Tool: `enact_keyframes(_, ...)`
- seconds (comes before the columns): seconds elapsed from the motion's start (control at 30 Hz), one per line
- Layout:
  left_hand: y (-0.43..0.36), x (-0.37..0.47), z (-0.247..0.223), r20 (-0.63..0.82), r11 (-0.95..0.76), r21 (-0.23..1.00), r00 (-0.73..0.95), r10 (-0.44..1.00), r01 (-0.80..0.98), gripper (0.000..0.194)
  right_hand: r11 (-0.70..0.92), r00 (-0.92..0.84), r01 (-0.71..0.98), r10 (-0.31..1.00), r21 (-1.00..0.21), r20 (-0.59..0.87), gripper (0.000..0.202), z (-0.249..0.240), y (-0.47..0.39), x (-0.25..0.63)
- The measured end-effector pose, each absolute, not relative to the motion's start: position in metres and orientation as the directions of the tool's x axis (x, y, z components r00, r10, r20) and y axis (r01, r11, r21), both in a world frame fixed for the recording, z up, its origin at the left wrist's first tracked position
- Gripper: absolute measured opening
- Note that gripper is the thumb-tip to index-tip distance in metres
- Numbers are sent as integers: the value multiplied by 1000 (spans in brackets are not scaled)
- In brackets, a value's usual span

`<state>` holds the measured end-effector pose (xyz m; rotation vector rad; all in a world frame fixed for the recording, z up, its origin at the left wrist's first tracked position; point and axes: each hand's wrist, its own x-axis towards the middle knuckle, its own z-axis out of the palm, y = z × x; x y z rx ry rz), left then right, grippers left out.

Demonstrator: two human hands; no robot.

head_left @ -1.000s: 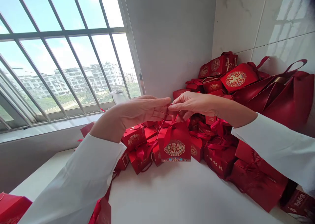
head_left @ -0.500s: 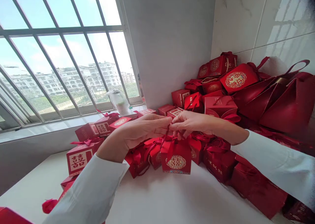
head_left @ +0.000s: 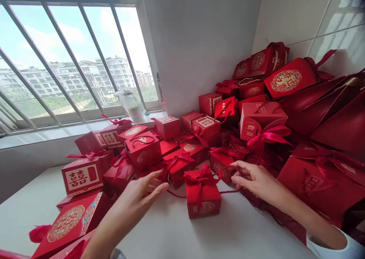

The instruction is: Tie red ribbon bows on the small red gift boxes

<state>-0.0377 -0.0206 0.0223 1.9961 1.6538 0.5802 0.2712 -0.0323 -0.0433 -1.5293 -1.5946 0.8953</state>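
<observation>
A small red gift box (head_left: 203, 198) with a ribbon bow on top stands upright on the white table (head_left: 165, 228). Dark red cord (head_left: 229, 191) runs out from both sides of it. My left hand (head_left: 142, 192) is left of the box, thumb and fingers apart, with the cord passing near its fingertips. On the right, my right hand (head_left: 248, 175) has thumb and fingers curled close at the cord; whether it grips the cord is hard to make out. Neither hand touches the box body.
Red gift boxes (head_left: 143, 149) with ribbons are heaped behind and at both sides. Large red bags (head_left: 339, 118) lean at the right wall. A glass jug (head_left: 131, 105) stands on the sill of the barred window (head_left: 68, 133).
Both hands have parted from each other above the box and moved lower, to either side. The box's bow is now uncovered, and the cord spreads out sideways. The view has tilted down.
</observation>
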Motion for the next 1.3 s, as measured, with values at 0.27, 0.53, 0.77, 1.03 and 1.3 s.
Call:
enact_keyframes(0.27, -12, -16, 15, 281, -384, 299, 304, 910, 874, 33, 283, -6, 828, 868, -484, 496, 30, -62, -50, 264)
enact_keyframes(0.53, 11, 6, -10, 109, -375, 648, 406, 907, 663, 26, 180, -88, 467, 984, -866, 157, 25, -55, -27, 244)
enact_keyframes(0.77, 15, 12, -16, 113, -339, 677, 362, 925, 654, 26, 436, -127, 682, 861, -587, 493, 8, -51, -45, 234)
enact_keyframes(1.03, 20, 21, -35, 253, -385, 589, 291, 923, 710, 26, 667, -535, 737, 479, 108, 696, 31, -47, -60, 220)
enact_keyframes(1.3, 16, 26, -41, 297, -383, 557, 254, 921, 737, 26, 680, -600, 719, 503, 144, 622, 34, -49, -65, 217)
